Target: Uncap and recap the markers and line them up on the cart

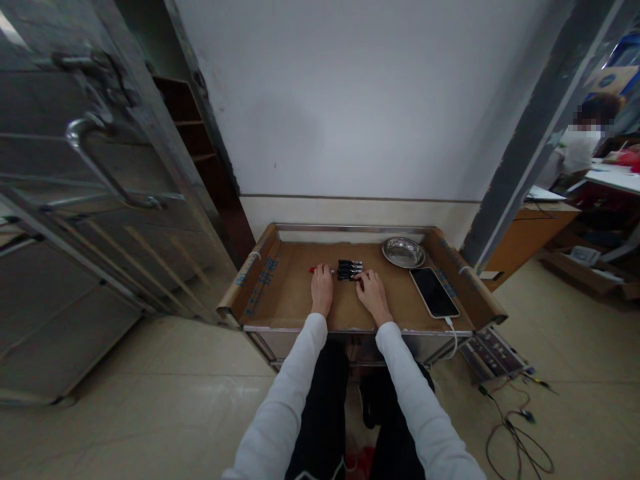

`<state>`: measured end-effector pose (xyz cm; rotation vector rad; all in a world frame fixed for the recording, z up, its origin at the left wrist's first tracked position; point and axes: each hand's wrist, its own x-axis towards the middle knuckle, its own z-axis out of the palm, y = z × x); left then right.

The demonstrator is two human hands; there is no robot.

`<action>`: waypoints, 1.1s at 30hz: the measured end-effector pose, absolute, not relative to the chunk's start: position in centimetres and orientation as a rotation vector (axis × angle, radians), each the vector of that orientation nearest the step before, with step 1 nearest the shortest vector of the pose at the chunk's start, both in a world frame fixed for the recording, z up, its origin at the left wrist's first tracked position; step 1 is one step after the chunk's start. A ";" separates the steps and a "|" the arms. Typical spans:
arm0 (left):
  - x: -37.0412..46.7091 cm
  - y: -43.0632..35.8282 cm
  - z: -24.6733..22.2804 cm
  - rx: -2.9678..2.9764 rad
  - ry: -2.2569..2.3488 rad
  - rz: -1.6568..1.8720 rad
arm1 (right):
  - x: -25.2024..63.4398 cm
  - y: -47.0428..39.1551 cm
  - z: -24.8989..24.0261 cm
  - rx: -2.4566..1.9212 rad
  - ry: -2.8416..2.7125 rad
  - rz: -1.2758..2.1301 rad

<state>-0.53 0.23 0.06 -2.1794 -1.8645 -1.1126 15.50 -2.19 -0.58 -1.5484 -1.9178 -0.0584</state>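
Note:
Several black marker pens [349,269] lie side by side in a neat row on the brown cardboard lining of the cart top. At their left, my left hand [323,291] has its fingers closed over a red-tipped pen [313,269], mostly hidden beneath them. My right hand [372,293] is at the right end of the row, fingers bent and fingertips against the nearest black marker. Its exact grip is too small to make out fully. Both wrists come in over the near edge of the cart.
A round metal dish [403,253] sits at the back right of the cardboard [290,300]. Nearer lies a phone [434,293] with a white cable [453,333]. Raised cardboard sides bound the cart. Cables [517,433] lie on the floor; a person [583,143] sits far right.

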 end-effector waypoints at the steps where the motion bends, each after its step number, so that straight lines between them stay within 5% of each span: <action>1: -0.4 0.1 0.2 -2.217 -1.830 -1.128 | 15.5 -2.1 -0.7 -1.550 -1.922 -0.070; 8: 0.0 -0.3 0.5 -2.656 -1.569 -1.023 | 15.6 -1.9 -1.1 -1.591 -1.921 -0.152; 33: -0.4 0.1 0.1 -2.735 -1.628 -1.150 | 15.7 -2.0 -0.5 -1.530 -1.997 -0.054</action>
